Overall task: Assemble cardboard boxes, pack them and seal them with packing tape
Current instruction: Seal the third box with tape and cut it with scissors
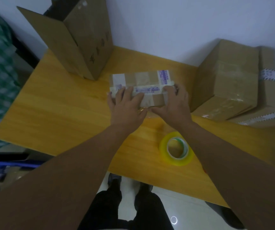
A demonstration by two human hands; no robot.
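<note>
With our left hand (127,103) flat-fingered and right hand (173,101) curled on the small taped brown cardboard box (143,78), uneven pressing may wrinkle its tape.

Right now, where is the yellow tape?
In the head view, the tape lies flat on the table, near its front edge and right of middle. It is beside the right forearm, nearer the person than the box.
</note>
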